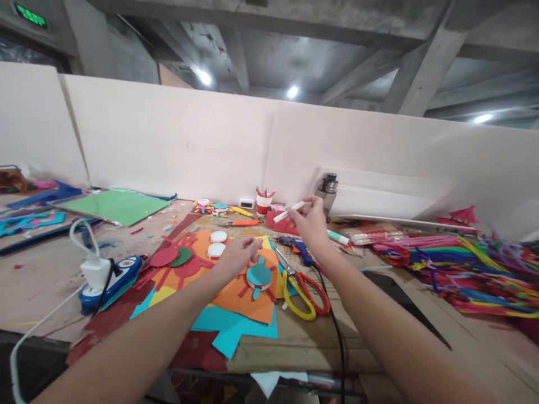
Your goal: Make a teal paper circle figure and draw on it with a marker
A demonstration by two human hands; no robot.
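Observation:
My right hand (312,221) is raised above the back of the table, its fingers closed on a slim white stick (289,211) that points to the left. I cannot tell what kind of stick it is. Low over the orange paper (252,308) is my left hand (240,255), fingers curled together; whatever they may hold is hidden. Just right of it lies a teal paper disc (259,275) with blue and red strips sticking out. Two white round pieces (217,250) sit behind the left hand. Scissors (285,262) with red and yellow handles lie between my arms.
A blue glue gun (305,255) lies beside the scissors, its cord running forward. Red and green discs (165,257) lie left. A power strip (126,272) is at far left. Pipe cleaners (446,255) cover the right. A bottle (327,196) and paper cup (263,205) stand behind.

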